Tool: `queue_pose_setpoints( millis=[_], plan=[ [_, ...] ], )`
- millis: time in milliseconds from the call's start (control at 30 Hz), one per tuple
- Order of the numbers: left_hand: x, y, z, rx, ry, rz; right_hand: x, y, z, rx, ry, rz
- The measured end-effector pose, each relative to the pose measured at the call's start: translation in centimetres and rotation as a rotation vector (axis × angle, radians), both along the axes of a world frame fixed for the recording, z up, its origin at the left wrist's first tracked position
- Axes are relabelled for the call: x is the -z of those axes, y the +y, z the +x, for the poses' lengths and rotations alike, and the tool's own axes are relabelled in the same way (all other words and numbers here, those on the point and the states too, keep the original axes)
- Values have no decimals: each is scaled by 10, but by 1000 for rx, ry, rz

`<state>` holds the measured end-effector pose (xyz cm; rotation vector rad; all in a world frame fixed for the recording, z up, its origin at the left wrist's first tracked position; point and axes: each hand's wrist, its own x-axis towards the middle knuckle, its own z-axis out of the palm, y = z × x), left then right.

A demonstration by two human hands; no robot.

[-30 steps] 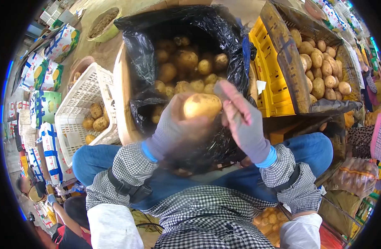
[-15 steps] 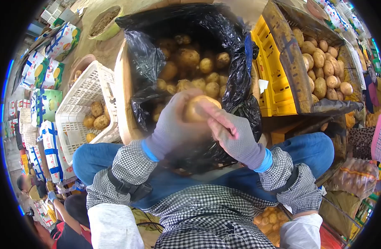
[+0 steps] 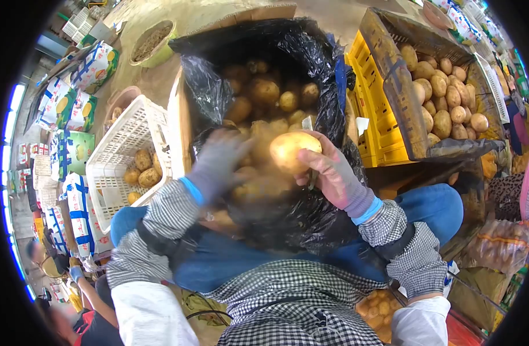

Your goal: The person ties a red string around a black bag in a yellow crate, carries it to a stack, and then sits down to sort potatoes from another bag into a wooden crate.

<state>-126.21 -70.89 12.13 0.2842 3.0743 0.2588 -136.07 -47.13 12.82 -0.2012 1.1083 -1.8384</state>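
My right hand is closed on a yellow-brown potato, thumb across its near side. A thin pale strip sticks up just behind the potato; I cannot make out what it is. To the left, my left hand is apart from that potato, over the near left part of the box, its fingers smeared by motion. Both hands wear grey gloves with blue at the wrists. Below them is a cardboard box lined with black plastic, with potatoes inside; those nearest are blurred.
A white plastic basket with several potatoes stands on the left. At the right, a yellow crate adjoins a dirty, tilted crate of potatoes. A tub sits beyond. Another person is at lower left.
My left hand has come off the potato and moved left and slightly down. My right hand keeps the potato, now turned and a little further right. The view has shifted slightly.
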Motion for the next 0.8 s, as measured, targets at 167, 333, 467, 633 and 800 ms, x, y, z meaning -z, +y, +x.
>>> queue_pose_setpoints(
  millis=[167, 333, 467, 633, 800],
  plan=[
    [-16, -90, 27, -129, -70, -256, 13, 10, -19, -134, -639, -491],
    [-28, -96, 39, -359, 12, -14, 12, 13, -19, -200, -786, -659],
    [-42, -97, 43, -651, -249, 250, 7, 14, -17, -220, -804, -657],
    [-25, -152, 53, -550, 38, 119, 2, 21, -19, -181, -741, -646],
    [-68, -62, -12, -223, 473, 376, -14, 24, -20, -55, -637, -493]
  ],
)
